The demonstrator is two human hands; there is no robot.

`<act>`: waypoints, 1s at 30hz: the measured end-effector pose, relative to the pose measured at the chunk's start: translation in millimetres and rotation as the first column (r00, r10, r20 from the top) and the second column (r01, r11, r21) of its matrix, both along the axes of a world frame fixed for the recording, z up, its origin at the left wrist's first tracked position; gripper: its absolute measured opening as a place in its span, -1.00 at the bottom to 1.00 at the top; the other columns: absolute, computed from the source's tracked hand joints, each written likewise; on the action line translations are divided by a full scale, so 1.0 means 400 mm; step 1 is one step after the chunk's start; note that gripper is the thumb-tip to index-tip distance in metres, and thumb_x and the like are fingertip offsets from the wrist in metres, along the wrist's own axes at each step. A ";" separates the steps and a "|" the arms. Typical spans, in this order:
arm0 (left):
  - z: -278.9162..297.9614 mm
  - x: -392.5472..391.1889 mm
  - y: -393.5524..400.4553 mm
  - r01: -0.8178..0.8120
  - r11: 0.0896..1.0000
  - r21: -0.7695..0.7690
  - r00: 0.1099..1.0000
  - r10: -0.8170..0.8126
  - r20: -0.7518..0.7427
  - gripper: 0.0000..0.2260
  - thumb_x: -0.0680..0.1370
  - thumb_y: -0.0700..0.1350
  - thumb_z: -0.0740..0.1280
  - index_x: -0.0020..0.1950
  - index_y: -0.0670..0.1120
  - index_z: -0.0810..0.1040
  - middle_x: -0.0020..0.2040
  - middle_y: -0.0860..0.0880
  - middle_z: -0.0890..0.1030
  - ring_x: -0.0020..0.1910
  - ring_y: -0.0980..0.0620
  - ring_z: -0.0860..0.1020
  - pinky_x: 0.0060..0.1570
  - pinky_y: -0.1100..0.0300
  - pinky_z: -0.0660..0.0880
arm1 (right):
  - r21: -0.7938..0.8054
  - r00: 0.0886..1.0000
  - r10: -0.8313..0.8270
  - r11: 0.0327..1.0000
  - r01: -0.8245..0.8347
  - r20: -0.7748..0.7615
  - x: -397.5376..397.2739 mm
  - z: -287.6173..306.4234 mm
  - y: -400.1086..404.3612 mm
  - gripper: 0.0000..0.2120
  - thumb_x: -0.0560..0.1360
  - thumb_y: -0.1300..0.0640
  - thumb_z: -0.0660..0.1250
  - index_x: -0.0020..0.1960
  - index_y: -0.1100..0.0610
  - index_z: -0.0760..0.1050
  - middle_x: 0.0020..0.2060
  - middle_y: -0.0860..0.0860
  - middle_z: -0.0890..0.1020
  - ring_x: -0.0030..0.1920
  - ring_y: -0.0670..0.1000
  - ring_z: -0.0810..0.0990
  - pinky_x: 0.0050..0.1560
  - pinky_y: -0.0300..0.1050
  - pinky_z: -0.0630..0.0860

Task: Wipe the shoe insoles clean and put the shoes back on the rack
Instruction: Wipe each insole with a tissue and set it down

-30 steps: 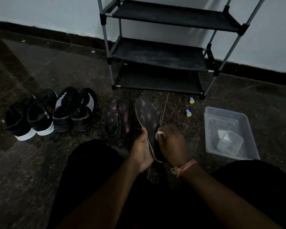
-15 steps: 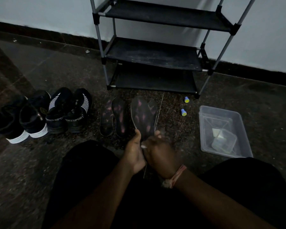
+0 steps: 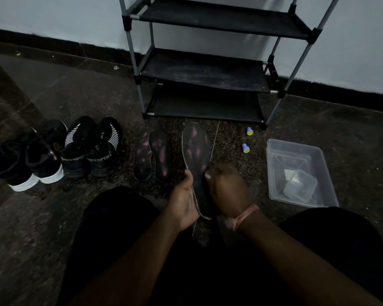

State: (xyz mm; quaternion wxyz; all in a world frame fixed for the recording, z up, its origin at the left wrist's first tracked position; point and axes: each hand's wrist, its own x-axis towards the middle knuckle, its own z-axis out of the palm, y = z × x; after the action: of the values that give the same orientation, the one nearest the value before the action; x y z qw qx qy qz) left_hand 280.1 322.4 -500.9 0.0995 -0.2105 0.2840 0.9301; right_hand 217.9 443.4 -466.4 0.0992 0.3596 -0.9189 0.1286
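My left hand [image 3: 184,202] grips the heel end of a dark insole [image 3: 196,149] with pink blotches, holding it up over the floor. My right hand [image 3: 227,189] is curled around a small white wipe [image 3: 207,176] and presses it on the insole's right side. Two more blotched insoles [image 3: 152,155] lie flat on the floor to the left. Two pairs of black shoes [image 3: 60,151] stand side by side further left. The black shoe rack [image 3: 205,69] stands bare against the wall straight ahead.
A clear plastic tub [image 3: 301,173] with a smaller clear box inside sits on the floor at the right. Two small blue and yellow caps [image 3: 247,139] lie near the rack's right foot. My dark-clothed knees fill the foreground on the dark speckled floor.
My right hand slid down the insole toward the heel, then back up its right side. The insole stayed in my left hand.
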 end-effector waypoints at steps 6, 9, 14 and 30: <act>-0.005 0.002 -0.006 0.003 1.000 -0.024 1.000 -0.003 0.015 -0.40 0.65 0.25 0.06 0.49 -0.14 0.45 0.42 -0.19 0.52 0.44 -0.14 0.46 0.51 -0.13 0.27 | 0.030 1.000 0.029 0.999 -0.029 -0.004 0.000 -0.005 -0.002 -0.86 0.45 0.18 0.31 -0.28 0.11 0.55 -0.32 0.10 0.60 -0.24 0.16 0.57 -0.08 0.03 0.49; -0.001 0.009 0.003 0.037 0.998 -0.050 0.999 -0.035 0.036 -0.41 0.66 0.25 0.04 0.44 -0.13 0.50 0.39 -0.19 0.55 0.39 -0.13 0.51 0.45 -0.08 0.35 | 0.064 0.999 -0.003 0.998 0.005 -0.036 0.001 -0.004 -0.001 -0.85 0.47 0.18 0.25 -0.22 0.12 0.57 -0.26 0.11 0.61 -0.19 0.17 0.57 -0.04 0.09 0.49; 0.001 0.009 -0.003 0.056 0.996 -0.068 0.998 -0.054 0.036 -0.42 0.67 0.25 0.01 0.41 -0.12 0.52 0.32 -0.18 0.61 0.33 -0.09 0.56 0.38 -0.03 0.41 | 0.085 0.994 0.101 0.991 -0.103 0.029 0.045 -0.002 -0.014 -0.84 0.43 0.15 0.25 -0.26 0.10 0.57 -0.28 0.08 0.62 -0.20 0.14 0.59 -0.04 0.07 0.51; -0.013 0.015 0.002 0.085 0.994 -0.067 0.994 -0.080 0.074 -0.42 0.66 0.25 0.02 0.42 -0.13 0.51 0.28 -0.16 0.64 0.20 -0.06 0.64 0.23 0.01 0.50 | 0.141 0.992 0.120 0.982 -0.124 0.041 0.075 -0.051 -0.029 -0.90 0.39 0.12 0.26 -0.23 0.09 0.54 -0.28 0.09 0.58 -0.19 0.17 0.53 0.03 0.15 0.47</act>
State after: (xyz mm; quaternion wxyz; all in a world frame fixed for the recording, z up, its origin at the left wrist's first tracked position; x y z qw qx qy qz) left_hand 286.2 323.1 -506.1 0.1407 -0.2348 0.3212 0.9066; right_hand 248.0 431.8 -486.7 0.0503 0.4193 -0.9034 0.0741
